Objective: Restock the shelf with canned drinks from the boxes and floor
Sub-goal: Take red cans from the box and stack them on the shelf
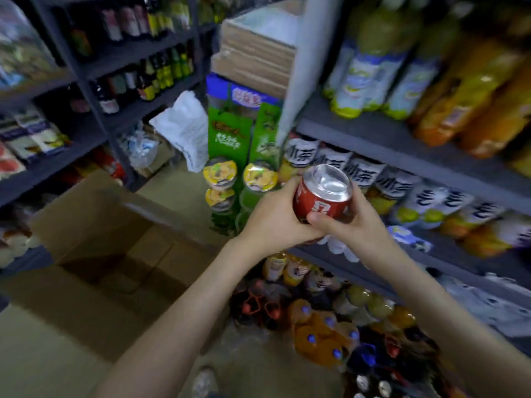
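I'm looking down a narrow shop aisle: dark metal shelving (94, 79) on my left, a grey shelf unit (373, 133) on my right with a pale upright panel (307, 58) at its end, and tan floor (250, 366) between. The light is dim and even.

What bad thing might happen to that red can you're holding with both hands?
1. The red can is held tilted between the left hand and right hand; if it slips, it could land on the bottles on the floor below.
2. The row of white-labelled bottles behind it looks packed, so pushing the can in might knock one over.
3. The open cardboard box sits nearby; stepping back could mean a trip.
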`<state>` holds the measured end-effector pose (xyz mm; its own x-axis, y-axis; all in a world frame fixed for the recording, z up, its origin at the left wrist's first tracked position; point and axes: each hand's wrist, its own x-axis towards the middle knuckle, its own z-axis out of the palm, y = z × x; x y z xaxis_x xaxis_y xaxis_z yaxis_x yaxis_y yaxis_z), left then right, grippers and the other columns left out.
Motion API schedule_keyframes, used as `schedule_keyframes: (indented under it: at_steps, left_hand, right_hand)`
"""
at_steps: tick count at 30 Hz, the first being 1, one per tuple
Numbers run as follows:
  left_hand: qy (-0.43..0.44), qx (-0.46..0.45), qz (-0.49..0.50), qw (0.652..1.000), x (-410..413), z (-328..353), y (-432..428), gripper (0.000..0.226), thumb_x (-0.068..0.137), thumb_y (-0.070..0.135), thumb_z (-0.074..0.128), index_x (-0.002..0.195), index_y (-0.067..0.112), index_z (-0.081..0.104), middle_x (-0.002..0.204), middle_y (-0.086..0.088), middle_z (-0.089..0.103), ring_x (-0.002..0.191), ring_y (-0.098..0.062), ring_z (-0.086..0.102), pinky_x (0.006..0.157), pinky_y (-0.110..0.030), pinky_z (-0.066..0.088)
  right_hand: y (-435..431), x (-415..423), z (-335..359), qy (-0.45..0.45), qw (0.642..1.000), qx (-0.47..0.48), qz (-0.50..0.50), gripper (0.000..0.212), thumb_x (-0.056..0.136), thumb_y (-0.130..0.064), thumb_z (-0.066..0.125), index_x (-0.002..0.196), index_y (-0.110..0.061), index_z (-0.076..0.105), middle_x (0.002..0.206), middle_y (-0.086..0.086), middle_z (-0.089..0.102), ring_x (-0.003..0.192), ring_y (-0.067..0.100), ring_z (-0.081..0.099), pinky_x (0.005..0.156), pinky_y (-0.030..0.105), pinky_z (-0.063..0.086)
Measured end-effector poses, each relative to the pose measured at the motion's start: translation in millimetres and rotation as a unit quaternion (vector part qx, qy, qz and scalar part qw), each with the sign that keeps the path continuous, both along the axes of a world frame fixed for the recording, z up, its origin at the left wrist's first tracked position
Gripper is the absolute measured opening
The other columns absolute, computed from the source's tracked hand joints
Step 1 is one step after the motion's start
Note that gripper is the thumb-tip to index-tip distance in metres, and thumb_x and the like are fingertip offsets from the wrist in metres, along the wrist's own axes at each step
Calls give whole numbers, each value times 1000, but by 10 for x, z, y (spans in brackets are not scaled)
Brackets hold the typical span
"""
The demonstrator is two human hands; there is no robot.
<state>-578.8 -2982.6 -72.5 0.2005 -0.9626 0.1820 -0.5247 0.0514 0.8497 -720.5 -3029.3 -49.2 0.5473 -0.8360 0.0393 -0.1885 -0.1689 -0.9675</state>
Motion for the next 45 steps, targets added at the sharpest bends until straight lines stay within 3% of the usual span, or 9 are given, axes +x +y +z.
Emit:
schedule_keyframes:
  at_steps: [3, 8, 13, 19, 26, 29, 34, 40, 45]
  left_hand:
    - [-62, -36, -30, 997, -826, 362, -200, 75, 55, 52, 74, 122, 24, 54, 109, 2, 69, 101, -18, 64, 81, -31, 52]
    - [-72, -77, -67, 992, -1944, 918, -507, 64, 64, 47, 79, 120, 29, 53, 109, 4, 69, 100, -16, 63, 80, -30, 52]
    - [-24, -139, -81, 987, -2744, 1523, -724, 53, 70, 40, 78, 119, 32, 56, 102, 16, 65, 93, -4, 60, 73, -13, 47]
    - [-56, -198, -86, 975, -3385, 2177, -855, 47, 71, 48, 73, 112, 33, 56, 106, 9, 68, 95, -11, 62, 68, -19, 45]
    - [-116, -278, -108, 948, -3549, 2610, -1081, 60, 66, 56, 74, 117, 32, 53, 100, 12, 67, 91, -10, 63, 79, -32, 53]
    - [-140, -310, -104, 935, -3525, 2760, -1227, 64, 66, 61, 73, 118, 33, 51, 97, 17, 64, 87, -6, 61, 75, -25, 52]
    - [-116, -369, -135, 912, -3255, 3113, -1544, 72, 74, 65, 63, 134, 29, 45, 124, 11, 58, 111, -5, 55, 96, -27, 46]
    - [-260, -475, 21, 840, -2706, 3454, -2062, 57, 90, 42, 52, 140, 17, 42, 143, -3, 44, 133, -17, 35, 109, -33, 22]
    - [-359, -478, 80, 797, -2395, 3606, -2441, 60, 87, 38, 57, 140, 15, 42, 146, -11, 39, 135, -29, 32, 113, -44, 18]
  right_hand:
    - [-80, -858, 291, -6, 998, -33, -44, 65, 65, -24, 84, 115, -36, 44, 111, -12, 60, 99, 12, 64, 87, 34, 54]
    - [-222, -1956, 846, -39, 985, -112, -122, 63, 63, -22, 82, 109, -33, 41, 111, -15, 54, 96, -9, 58, 76, 14, 49]
    - [-375, -2689, 1423, -46, 969, -172, -172, 63, 72, -24, 81, 120, -27, 42, 116, -10, 55, 104, 1, 58, 88, 26, 52]
    - [-442, -3259, 2033, -49, 943, -246, -217, 64, 66, -37, 83, 119, -32, 48, 118, 1, 55, 108, 12, 58, 93, 36, 50]
    - [-538, -3527, 2560, -36, 924, -297, -239, 60, 69, -26, 79, 117, -27, 41, 104, -14, 56, 84, -8, 61, 66, 12, 50]
    - [-665, -3579, 2877, 37, 907, -340, -246, 55, 70, -33, 79, 115, -28, 48, 105, -13, 57, 90, 1, 59, 69, 17, 49]
    - [-999, -3521, 3280, -51, 899, -349, -260, 53, 67, -35, 80, 114, -21, 59, 103, -3, 68, 92, 13, 67, 83, 34, 55]
    - [-1519, -3402, 3782, -90, 895, -341, -271, 53, 69, -31, 80, 114, -12, 59, 100, 2, 71, 89, 16, 69, 70, 25, 50]
    - [-1911, -3182, 4017, -72, 895, -338, -282, 72, 62, -37, 84, 122, -9, 54, 106, 4, 68, 93, 18, 67, 81, 33, 54]
